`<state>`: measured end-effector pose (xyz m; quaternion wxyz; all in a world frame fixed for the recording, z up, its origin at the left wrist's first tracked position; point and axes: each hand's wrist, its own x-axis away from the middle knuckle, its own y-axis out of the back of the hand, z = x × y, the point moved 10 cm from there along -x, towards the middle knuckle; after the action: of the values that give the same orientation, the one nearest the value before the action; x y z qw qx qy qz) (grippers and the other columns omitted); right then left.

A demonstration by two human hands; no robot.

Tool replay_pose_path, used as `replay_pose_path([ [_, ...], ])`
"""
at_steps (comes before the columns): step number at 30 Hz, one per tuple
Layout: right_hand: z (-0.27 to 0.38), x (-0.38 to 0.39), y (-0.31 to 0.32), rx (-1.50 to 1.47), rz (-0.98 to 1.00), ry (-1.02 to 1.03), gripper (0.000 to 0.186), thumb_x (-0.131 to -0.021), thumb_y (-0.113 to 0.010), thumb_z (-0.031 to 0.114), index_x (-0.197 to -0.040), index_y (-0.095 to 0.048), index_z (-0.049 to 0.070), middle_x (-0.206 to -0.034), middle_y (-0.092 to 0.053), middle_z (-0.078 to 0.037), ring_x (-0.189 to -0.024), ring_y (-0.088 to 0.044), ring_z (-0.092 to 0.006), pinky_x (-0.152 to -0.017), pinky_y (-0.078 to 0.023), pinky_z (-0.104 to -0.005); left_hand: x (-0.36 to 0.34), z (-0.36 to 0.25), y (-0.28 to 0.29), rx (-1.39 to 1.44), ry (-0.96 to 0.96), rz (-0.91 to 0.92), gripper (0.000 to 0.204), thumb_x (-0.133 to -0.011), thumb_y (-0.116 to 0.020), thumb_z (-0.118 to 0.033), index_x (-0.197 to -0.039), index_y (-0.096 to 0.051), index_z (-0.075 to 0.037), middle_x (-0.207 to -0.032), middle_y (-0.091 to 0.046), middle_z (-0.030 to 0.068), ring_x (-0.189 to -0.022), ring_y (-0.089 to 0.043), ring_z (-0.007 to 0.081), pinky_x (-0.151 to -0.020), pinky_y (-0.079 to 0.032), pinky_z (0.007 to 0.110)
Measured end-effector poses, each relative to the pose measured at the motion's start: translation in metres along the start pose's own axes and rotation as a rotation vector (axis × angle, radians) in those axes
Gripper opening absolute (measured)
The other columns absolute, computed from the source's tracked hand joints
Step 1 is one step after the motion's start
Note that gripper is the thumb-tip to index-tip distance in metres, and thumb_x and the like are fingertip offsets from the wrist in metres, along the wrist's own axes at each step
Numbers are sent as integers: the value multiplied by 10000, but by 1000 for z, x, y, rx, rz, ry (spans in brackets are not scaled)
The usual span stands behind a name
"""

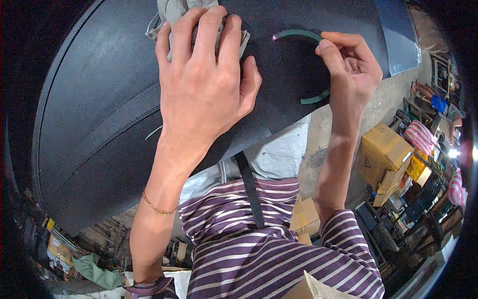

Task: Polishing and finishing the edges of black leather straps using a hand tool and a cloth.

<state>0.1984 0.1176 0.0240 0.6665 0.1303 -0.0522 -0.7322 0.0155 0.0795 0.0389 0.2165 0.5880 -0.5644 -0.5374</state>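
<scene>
My left hand (199,87), back upward, has its curled fingers over a crumpled grey cloth (175,11) on a black leather-like panel (94,74) with double stitched seams. My right hand (351,67) pinches a thin, curved dark-green strip (294,34) between thumb and forefinger. The strip has a pinkish end pointing left, and its lower part (311,98) curves round beneath my hand. A pale thread-like piece (152,132) lies left of my left wrist.
Right of the panel are cardboard boxes (383,149), pink-striped bundles (418,134) and clutter on a concrete floor (318,144). A person in blue shorts (438,103) is at the far right. Green fabric (97,271) lies at the lower left.
</scene>
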Motion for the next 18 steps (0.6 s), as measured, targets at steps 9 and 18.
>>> replay_pose_path([
  [9,1,3,-5,-11,0,-21,96,-836,-655,-43,-931,-665,-31,-779,-624,2,-696,-531,-28,-622,-407,-174,2,6,3,90,15,-62,501,-735,-665,-83,-1211,-541,10,-1236,-497,198,-1128,-494,384,-964,-404,466],
  [18,-22,-7,26,-378,-198,-61,83,-862,-628,-4,-942,-628,-26,-751,-623,-55,-615,-524,-74,-561,-394,-193,4,28,23,261,155,-224,373,-714,-629,9,-1081,-579,59,-1160,-513,221,-1049,-530,389,-913,-458,442],
])
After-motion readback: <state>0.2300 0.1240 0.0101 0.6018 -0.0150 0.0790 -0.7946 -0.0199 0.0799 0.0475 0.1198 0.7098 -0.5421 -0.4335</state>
